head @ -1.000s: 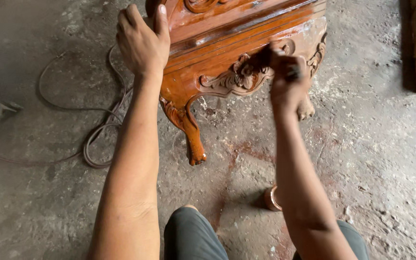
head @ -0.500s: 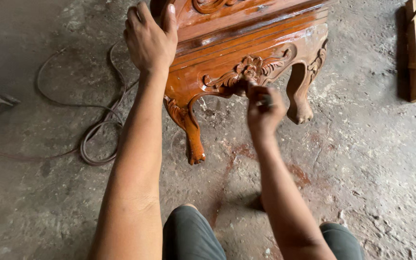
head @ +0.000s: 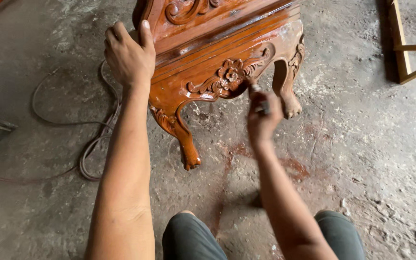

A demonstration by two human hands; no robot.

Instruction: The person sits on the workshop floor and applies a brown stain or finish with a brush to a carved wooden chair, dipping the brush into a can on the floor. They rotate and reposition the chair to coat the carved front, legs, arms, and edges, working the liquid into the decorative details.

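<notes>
A carved wooden furniture piece (head: 208, 58) with glossy orange-brown finish stands on the concrete floor, showing a flower carving (head: 230, 74) and curved legs (head: 184, 139). My left hand (head: 128, 53) grips its upper left corner. My right hand (head: 263, 118) is blurred just below the flower carving, fingers closed on a small brush (head: 257, 96) whose tip points up at the carving. My knees in dark trousers (head: 193, 238) show at the bottom.
A grey cable (head: 90, 144) lies looped on the floor at the left. A pale wooden frame (head: 403, 48) stands at the upper right. Reddish stain marks (head: 290, 166) spot the concrete under the furniture.
My right hand has dropped from the carved apron and come back up below the flower carving. The left hand stays on the corner; the view has shifted slightly.
</notes>
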